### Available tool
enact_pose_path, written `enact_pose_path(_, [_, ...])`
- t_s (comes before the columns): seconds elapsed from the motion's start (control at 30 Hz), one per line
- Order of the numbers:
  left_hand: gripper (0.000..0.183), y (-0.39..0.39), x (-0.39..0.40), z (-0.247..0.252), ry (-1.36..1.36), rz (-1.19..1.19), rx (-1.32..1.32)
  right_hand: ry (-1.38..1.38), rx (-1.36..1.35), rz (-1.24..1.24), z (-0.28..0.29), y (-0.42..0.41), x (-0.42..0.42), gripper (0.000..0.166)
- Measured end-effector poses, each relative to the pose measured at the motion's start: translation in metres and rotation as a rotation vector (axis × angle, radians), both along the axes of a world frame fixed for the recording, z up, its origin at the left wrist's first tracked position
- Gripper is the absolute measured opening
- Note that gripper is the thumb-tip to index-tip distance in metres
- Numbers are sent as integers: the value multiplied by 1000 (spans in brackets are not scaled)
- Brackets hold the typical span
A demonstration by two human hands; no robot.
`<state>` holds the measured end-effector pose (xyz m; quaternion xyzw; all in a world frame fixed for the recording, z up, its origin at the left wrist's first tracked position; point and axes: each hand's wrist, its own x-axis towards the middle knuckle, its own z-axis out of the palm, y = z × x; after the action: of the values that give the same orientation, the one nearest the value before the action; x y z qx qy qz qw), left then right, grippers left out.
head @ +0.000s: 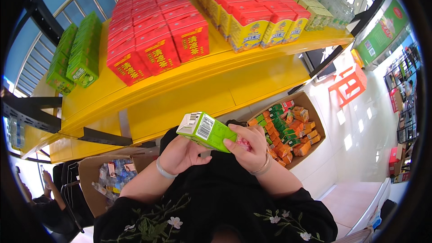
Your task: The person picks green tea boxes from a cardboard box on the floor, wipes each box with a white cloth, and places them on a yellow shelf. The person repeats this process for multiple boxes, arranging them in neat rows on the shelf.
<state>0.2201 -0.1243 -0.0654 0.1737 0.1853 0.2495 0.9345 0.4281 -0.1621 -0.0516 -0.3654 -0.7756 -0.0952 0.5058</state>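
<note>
My right hand grips one end of a green drink carton, with its thumb and fingers around it. The carton lies on its side in front of my body, its white end and a printed code facing up. Beneath its other end is my left hand, palm up with the thumb apart; whether its hidden fingers grip the carton cannot be told. A pinkish-red patterned part shows between the fingers of my right hand.
Ahead, a yellow shelf bears rows of red cartons, green cartons, yellow-red cartons and clear bottles. A cardboard box of small cartons stands right, another with plastic bottles left. A person is far left.
</note>
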Motion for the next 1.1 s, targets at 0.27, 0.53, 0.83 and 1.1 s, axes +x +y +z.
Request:
enact_pose_path(0.27, [39,-14,-34,-5,-114,166,-49,-105,7,-33,8,-2,-24,32])
enact_pose_path(0.53, [55,-19,-37,8,-103,453,236,110,-300,37,9,-13,-53,34])
enact_pose_path(0.83, [64,-23,-46,-9,-153,400,307,215,-478,83,11,-17,-69,32])
enact_pose_path(1.1, [58,-26,-50,-2,-332,277,151,214,-590,75,13,-22,-73,36])
